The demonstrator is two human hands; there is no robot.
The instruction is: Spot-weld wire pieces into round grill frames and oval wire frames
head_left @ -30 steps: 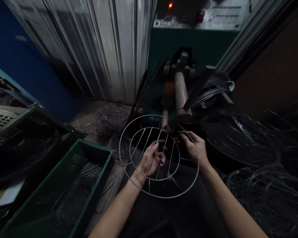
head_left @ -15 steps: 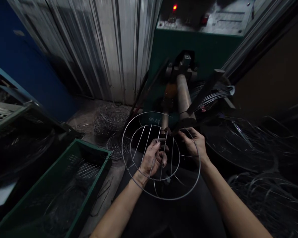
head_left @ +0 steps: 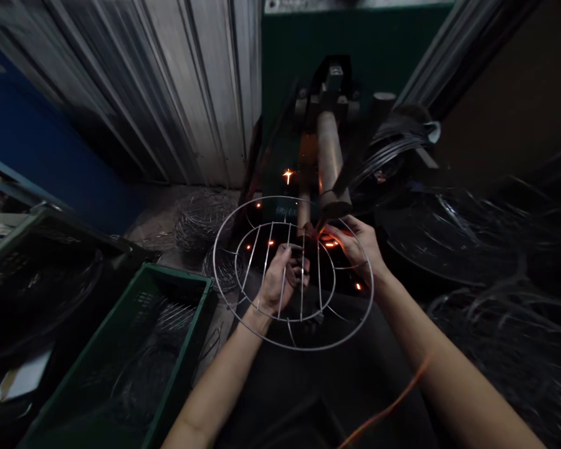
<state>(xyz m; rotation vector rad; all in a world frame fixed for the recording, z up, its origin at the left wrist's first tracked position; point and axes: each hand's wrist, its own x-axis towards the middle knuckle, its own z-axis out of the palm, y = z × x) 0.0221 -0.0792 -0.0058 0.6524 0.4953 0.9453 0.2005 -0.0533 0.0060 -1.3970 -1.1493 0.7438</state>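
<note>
A round wire rack, two concentric rings crossed by parallel bars, lies nearly flat against a spot welder's lower electrode. My left hand reaches through the rings from the front, its fingers curled on the middle bars. Close by the electrodes, my right hand is closed in a pinch behind the rack's right side; its fingers hide what they hold. The thick upper electrode arm ends just above that hand. Orange sparks fly around the contact spot.
On the left stands a green crate with wire pieces inside. Tangled wire coils lie on the floor by the corrugated metal wall. Piled wire rings fill the right side. The green welder body rises ahead.
Sparks have burst out around the electrodes, with one orange streak passing near my right forearm. The view has tilted down slightly, and both hands keep their places on and beside the rack.
</note>
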